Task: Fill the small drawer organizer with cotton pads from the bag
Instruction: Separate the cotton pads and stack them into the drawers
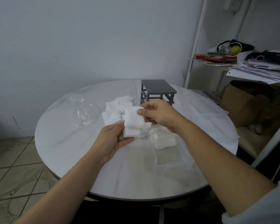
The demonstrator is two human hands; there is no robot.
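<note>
1. Left hand point(115, 139) cups the lower edge of a stack of cotton pads point(133, 122), fingers curled under it. Right hand point(160, 115) pinches the stack's upper corner between thumb and fingers. The stack hangs above the middle of the table point(71, 151).
2. Grey organizer frame point(158, 90) stands at 12 o'clock. Its slots look empty.
3. Clear drawer point(171, 164) lies at 4 o'clock, with some pads in its far end.
4. Loose pile point(115, 110) sits at 10 o'clock and the bag point(82, 113) at 9 o'clock.
5. Risk: the pads are soft and unbound, so a slack pinch probably lets the lower ones fan out or drop.
6. Risk: the drawer is transparent and likely light. A skewed stack may catch its wall or shove it aside.
</note>
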